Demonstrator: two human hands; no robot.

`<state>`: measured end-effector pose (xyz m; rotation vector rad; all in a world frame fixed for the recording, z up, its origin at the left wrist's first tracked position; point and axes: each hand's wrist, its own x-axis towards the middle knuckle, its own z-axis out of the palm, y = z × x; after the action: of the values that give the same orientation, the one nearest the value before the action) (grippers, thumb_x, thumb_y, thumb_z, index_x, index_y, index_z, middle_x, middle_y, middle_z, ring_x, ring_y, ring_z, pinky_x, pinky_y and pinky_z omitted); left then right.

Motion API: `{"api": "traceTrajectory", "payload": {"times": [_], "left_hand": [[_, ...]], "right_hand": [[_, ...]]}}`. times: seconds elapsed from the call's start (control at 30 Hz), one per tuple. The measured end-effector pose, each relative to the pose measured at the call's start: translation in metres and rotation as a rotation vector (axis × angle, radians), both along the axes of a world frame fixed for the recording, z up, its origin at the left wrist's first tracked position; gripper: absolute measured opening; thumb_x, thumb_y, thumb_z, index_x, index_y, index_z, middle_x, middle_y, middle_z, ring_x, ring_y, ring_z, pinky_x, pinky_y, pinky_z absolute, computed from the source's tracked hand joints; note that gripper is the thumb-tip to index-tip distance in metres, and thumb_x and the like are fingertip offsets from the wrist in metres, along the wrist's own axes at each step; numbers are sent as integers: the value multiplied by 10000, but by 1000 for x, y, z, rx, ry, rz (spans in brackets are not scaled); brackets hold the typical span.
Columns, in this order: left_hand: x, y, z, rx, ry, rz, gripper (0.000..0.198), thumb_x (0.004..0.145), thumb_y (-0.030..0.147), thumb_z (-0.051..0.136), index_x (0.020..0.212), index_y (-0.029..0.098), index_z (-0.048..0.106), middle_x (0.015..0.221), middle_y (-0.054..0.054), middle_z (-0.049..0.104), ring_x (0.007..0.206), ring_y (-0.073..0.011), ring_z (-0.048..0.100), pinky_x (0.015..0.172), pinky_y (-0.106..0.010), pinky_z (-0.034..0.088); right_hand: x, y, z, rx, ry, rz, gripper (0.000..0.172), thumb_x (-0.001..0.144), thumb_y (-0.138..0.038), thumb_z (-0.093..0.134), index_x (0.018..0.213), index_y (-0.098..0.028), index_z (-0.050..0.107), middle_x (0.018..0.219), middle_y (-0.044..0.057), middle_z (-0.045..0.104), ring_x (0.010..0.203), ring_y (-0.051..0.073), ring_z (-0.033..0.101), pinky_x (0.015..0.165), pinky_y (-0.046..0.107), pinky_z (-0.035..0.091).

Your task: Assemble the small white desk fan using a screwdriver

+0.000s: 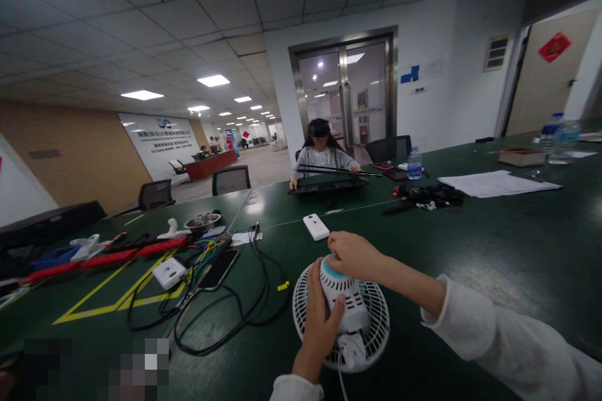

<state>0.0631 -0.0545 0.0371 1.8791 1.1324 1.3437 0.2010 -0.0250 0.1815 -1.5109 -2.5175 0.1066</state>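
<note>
Dark-green tabletop (pixel 493 250) carries a white electric fan (pixel 382 310) at near centre, face-down, presumably for stability with its motor housing (pixel 353 312) uppermost. Left hand (pixel 320 308) grips the housing's side, seemingly bracing it; right hand (pixel 355 255) closed on light-blue cap (pixel 333 265).

head view | from wearer's head | facing forward, down over green table (pixel 498 244) | left hand (pixel 321 321), right hand (pixel 356 255) near

I have left hand (pixel 322 316) cupped, fingers pointing far, thumb spread right. Right hand (pixel 352 255) sits slightly farther, back up, fingers curled in. Right forearm (pixel 416 282) slants in from near right; left wrist (pixel 308 360) nearer.
</note>
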Motion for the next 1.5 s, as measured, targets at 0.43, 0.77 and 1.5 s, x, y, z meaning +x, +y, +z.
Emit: {"api": "traceTrajectory", "payload": {"times": [0.43, 0.77, 1.5], "left_hand": [[-2, 0, 0, 19, 14, -6, 646, 894, 433, 463, 1438, 176, 229, 1526, -154, 265, 1431, -267, 222, 1177, -477, 159], [0, 0, 1, 14, -14, 3, 641, 883, 420, 484, 1433, 187, 249, 1504, -146, 307, 1417, -273, 255, 1165, -485, 198], [1, 0, -1, -6, -83, 3, 641, 872, 463, 485, 1418, 181, 304, 1520, -138, 299, 1428, -271, 235, 1185, -450, 151]], "right_hand": [[30, 11, 5, -144, 196, 187, 292, 856, -316, 584, 1094, -154, 631, 1138, 77, 632, 988, 170, 590, 826, 273, 459], [50, 33, -12, -367, 434, 444, 315, 807, -344, 644, 1070, -172, 656, 1168, 69, 606, 1042, 191, 558, 785, 288, 466], [11, -5, -24, 69, 200, 37, 217, 897, -284, 477, 737, -154, 545, 819, 55, 573, 759, 165, 510, 687, 289, 371]]}}
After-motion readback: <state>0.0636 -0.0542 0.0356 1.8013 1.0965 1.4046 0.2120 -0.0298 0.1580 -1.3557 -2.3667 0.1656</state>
